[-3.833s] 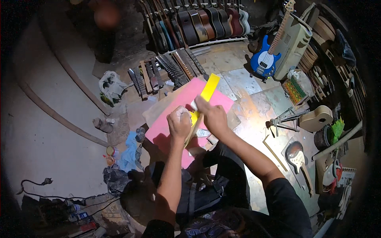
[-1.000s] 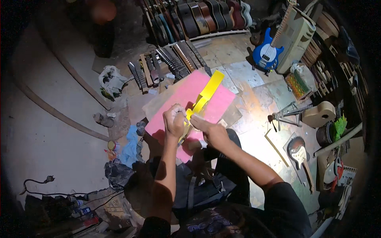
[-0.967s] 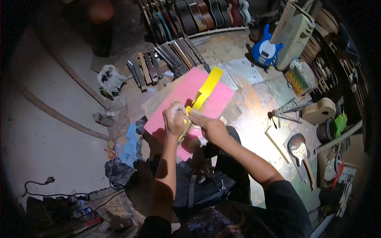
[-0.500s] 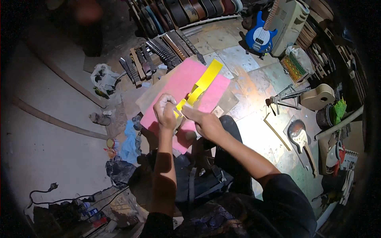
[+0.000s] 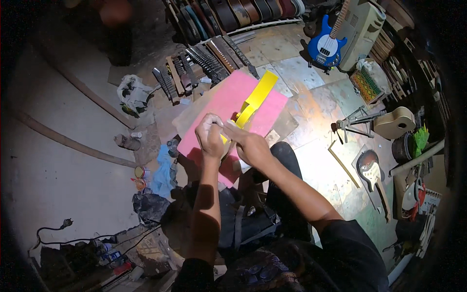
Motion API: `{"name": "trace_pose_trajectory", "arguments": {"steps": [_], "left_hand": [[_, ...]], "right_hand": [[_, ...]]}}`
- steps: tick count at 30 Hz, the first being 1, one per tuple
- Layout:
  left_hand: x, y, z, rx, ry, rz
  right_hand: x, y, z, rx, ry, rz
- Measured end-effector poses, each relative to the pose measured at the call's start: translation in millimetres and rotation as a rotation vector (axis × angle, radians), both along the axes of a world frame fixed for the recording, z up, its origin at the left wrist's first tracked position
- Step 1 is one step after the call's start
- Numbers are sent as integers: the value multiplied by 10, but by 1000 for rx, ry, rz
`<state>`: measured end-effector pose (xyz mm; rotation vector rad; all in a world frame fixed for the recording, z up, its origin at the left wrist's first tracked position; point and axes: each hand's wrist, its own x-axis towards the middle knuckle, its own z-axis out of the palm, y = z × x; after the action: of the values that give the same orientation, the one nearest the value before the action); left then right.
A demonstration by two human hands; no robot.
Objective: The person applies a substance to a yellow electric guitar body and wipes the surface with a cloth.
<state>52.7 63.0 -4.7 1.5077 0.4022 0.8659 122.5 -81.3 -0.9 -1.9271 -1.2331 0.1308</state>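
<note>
While bright light falls on the floor (image 5: 314,146) to the three o'clock side, a left hand (image 5: 210,135) curls into a fist around the narrow lower part of a yellow piece (image 5: 254,100), and a right hand (image 5: 250,147) lays its outstretched fingers across the same spot, close against the left knuckles. Whether the right hand pinches anything cannot be told, as the overlap hides what lies beneath. The yellow piece points its broad, flat end toward one o'clock, clear of both hands, over a pink sheet (image 5: 216,104) with a tan board (image 5: 287,125) showing at its edge; whether piece and sheet touch is unclear. Pale smudges mark the left hand.

Taking the hands as the dial's centre, a row of guitar bodies (image 5: 248,12) stands at twelve o'clock, with fretted necks (image 5: 206,61) laid side by side at eleven. A blue bass guitar (image 5: 327,46) with a white pickguard stands between one and two, before a cream cabinet (image 5: 360,36), and a patterned box (image 5: 366,83) sits just past two. An unpainted acoustic guitar body (image 5: 391,124) shows at three, beside a folding stand (image 5: 346,123), and a dark-edged electric guitar (image 5: 372,176) lies between three and four. At eight, a crumpled blue cloth (image 5: 164,177) lies near small cans (image 5: 141,172); at ten sits a white plastic bag (image 5: 140,90).
</note>
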Motion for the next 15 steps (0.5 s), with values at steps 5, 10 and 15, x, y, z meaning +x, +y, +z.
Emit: {"name": "trace_pose_trajectory", "arguments": {"steps": [5, 10, 15], "left_hand": [[7, -40, 49, 24, -25, -64], [-81, 115, -44, -103, -44, 55], [-147, -38, 46, 2, -96, 22]], "right_hand": [[82, -122, -269, 103, -40, 15], [-94, -68, -128, -7, 98, 86], [-56, -77, 20, -115, 86, 96]]}}
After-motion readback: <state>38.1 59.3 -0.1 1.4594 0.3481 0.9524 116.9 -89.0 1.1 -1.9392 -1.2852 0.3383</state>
